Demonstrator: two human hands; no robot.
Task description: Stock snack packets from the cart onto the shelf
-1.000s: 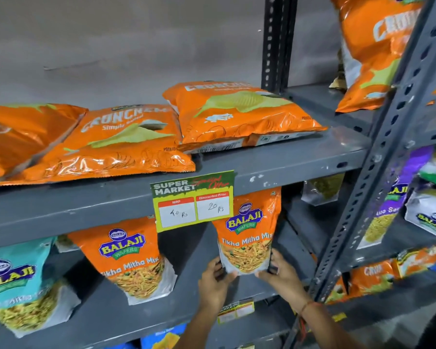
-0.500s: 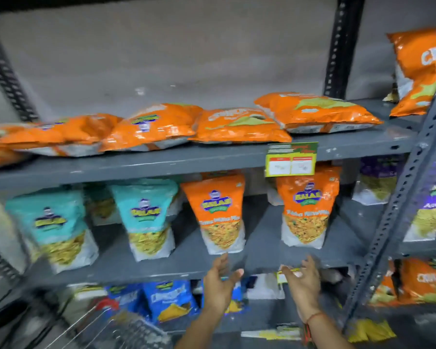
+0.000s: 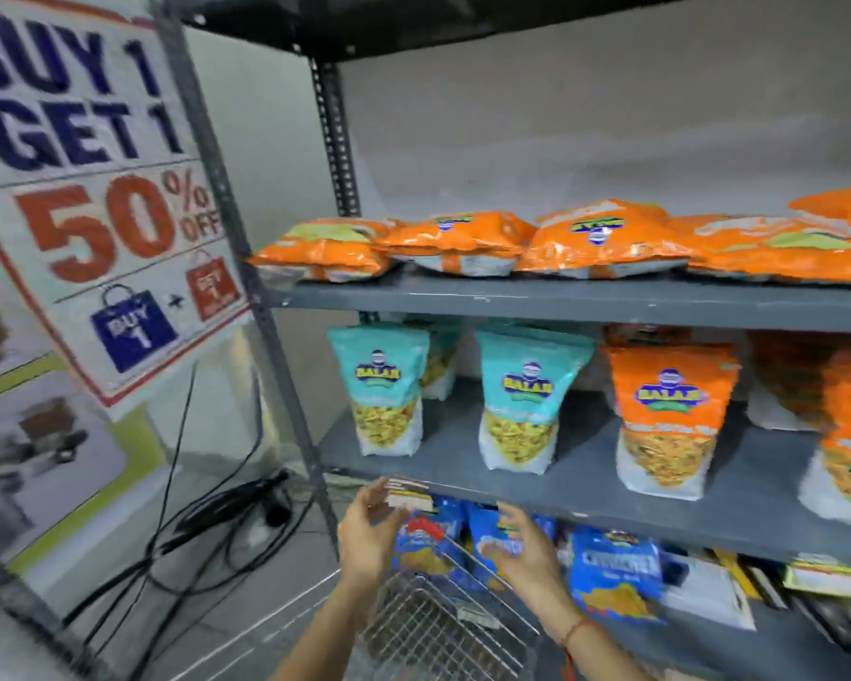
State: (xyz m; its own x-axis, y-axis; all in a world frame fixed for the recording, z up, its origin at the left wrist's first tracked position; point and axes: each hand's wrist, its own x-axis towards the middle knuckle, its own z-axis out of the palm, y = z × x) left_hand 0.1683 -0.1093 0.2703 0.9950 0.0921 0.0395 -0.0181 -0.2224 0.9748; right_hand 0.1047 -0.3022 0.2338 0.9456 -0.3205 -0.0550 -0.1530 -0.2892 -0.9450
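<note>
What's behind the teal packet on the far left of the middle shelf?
Behind the left teal packet another teal packet stands further back on the middle shelf. Only its right part shows; the rest is covered, so anything deeper behind can't be seen.

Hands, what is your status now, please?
Left hand and right hand open, empty, above wire cart. No packet held. Nothing blocking.

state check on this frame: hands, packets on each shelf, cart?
left hand: open, empty
right hand: open, empty
orange packets on the upper shelf: lying flat, in a row
teal packets: standing upright on the middle shelf
orange packet: standing upright beside the teal ones
blue packets: on the lower shelf, blurred
wire cart: below the hands, contents not visible
</note>
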